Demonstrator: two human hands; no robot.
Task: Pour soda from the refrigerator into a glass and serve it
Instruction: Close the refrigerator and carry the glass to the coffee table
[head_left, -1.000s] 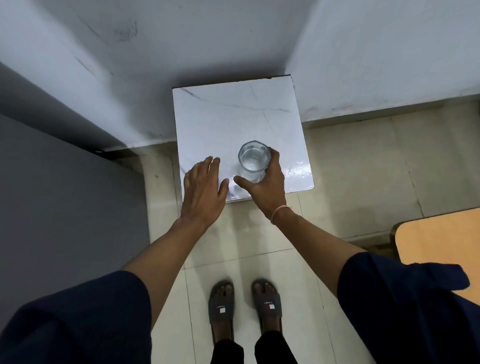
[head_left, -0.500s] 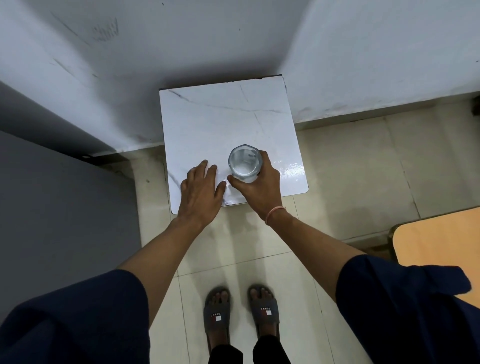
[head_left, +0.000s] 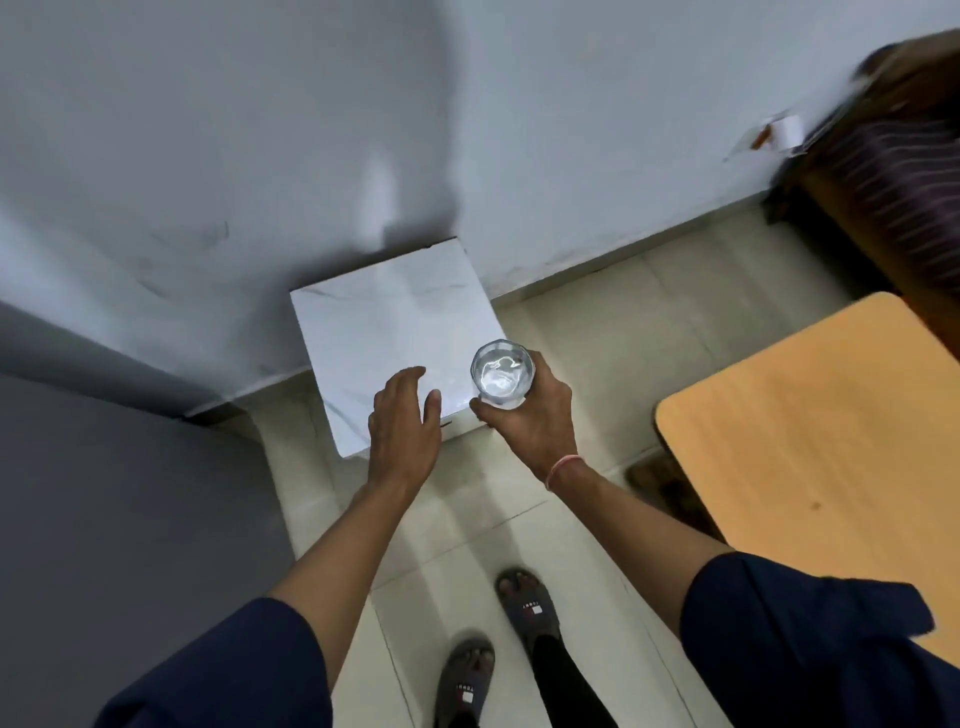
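Note:
My right hand (head_left: 530, 415) grips a clear faceted glass (head_left: 502, 372) with clear liquid in it, held in the air over the near right corner of the small white marble-top table (head_left: 384, 317). My left hand (head_left: 402, 426) hovers open, fingers apart, above the table's near edge, just left of the glass and not touching it. No soda bottle or refrigerator interior is in view.
A grey surface (head_left: 104, 519) fills the left side. A wooden table (head_left: 821, 431) stands at the right, with a dark striped piece of furniture (head_left: 893, 176) beyond it. Grey walls meet behind the white table. Tiled floor (head_left: 467, 545) and my sandalled feet lie below.
The glass has been lifted off the white table and carried right and toward me in my right hand. The view has swung right, and my feet are now apart in a step.

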